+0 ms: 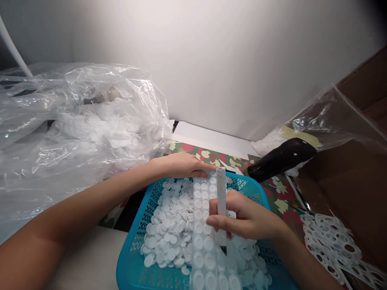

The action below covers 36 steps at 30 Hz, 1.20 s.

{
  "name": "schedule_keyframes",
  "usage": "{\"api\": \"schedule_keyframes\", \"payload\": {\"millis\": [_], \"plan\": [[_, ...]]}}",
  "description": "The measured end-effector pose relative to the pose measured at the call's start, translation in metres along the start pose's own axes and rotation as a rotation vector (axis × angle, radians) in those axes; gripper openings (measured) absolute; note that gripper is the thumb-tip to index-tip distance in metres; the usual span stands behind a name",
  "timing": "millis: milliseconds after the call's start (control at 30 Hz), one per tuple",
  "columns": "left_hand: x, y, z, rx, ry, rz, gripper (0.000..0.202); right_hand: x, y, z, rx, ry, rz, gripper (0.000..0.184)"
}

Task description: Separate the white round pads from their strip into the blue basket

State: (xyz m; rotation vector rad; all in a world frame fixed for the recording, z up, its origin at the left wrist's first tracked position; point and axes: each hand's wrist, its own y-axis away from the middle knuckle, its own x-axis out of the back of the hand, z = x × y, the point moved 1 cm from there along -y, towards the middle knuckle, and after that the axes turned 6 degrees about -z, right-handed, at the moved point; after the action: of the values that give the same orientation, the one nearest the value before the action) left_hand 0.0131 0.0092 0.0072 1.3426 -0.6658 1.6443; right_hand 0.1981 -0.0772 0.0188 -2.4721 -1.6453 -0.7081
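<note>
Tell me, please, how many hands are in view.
2: the left hand at the far end of the strip, the right hand gripping the white bar.

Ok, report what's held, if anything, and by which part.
Right hand grips a pale bar near its middle. Left hand is at the far end of a dimpled sheet; whether it grips is unclear.

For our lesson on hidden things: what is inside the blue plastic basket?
Small white discs lie in the blue plastic basket. The circle-patterned white strip and right hand hide part of it; what lies beneath the top discs cannot be seen.
</note>
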Motion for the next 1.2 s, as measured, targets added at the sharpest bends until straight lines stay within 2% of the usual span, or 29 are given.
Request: {"api": "schedule_keyframes", "payload": {"millis": [133,300,433,700,867,967,1100,1133,1200], "plan": [[0.000,0.000,0.001,-0.015,0.039,-0.008,0.047,0.001,0.000,-0.001,0.039,0.079,-0.018,0.034],[0.000,-0.001,0.001,0.011,0.015,-0.022,0.044,0.001,0.001,-0.001,0.012,0.021,0.019,0.033],[-0.003,-0.002,-0.002,-0.013,0.029,-0.005,0.046,0.001,0.001,-0.001,0.062,0.078,0.005,0.034],[-0.007,-0.001,-0.006,-0.054,0.009,0.058,0.047,-0.008,-0.002,-0.001,0.054,0.313,-0.213,0.032],[-0.007,-0.002,-0.006,-0.053,0.020,0.044,0.047,-0.012,-0.002,0.001,0.071,0.354,-0.252,0.033],[-0.007,-0.001,-0.006,-0.047,0.033,0.047,0.047,-0.007,-0.001,-0.002,0.109,0.241,-0.142,0.037],[-0.007,-0.001,-0.005,-0.049,0.034,0.054,0.046,0.003,0.005,-0.007,0.177,-0.011,0.237,0.037],[-0.007,-0.001,-0.005,-0.049,0.033,0.056,0.046,0.005,0.006,-0.007,0.176,-0.062,0.292,0.037],[-0.006,-0.001,-0.005,-0.045,0.035,0.056,0.045,0.006,0.007,-0.006,0.160,-0.097,0.316,0.037]]}}
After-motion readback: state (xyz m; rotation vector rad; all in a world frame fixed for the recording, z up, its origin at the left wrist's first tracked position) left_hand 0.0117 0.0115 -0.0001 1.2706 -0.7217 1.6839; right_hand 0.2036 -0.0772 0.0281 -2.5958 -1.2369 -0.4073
